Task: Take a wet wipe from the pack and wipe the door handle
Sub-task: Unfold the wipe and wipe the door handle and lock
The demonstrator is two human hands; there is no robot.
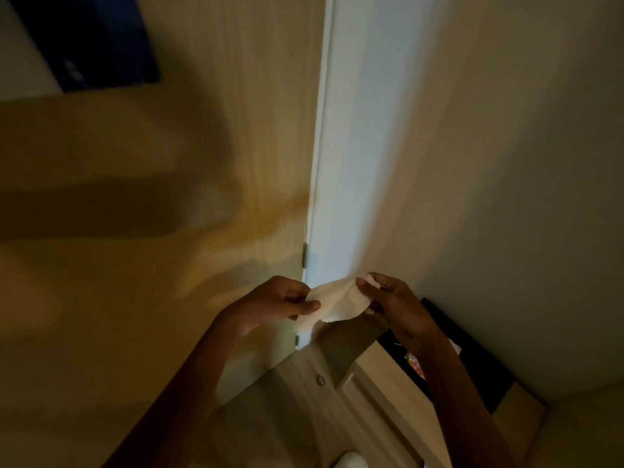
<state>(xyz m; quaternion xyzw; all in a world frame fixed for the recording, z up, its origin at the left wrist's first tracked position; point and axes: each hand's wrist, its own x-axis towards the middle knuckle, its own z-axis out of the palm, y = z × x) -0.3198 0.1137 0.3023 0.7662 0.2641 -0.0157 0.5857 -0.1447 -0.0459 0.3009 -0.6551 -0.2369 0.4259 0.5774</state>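
Observation:
A white wet wipe [332,304] is stretched between both my hands in front of me, partly unfolded and crumpled. My left hand [282,300] pinches its left edge between thumb and fingers. The wipe's right corner is gripped by my right hand [393,305]. Behind the wipe stands a light wooden door [202,163] with its white edge [341,163] beside it. No door handle shows in this view. The pack is not clearly visible; something colourful [413,361] lies partly hidden under my right forearm.
A pale wall [523,163] rises on the right. Below my hands is a light wooden cabinet [304,400] with a round knob [320,380]. A dark box [472,366] sits against the wall at the right. A dark blue panel [91,42] hangs at top left.

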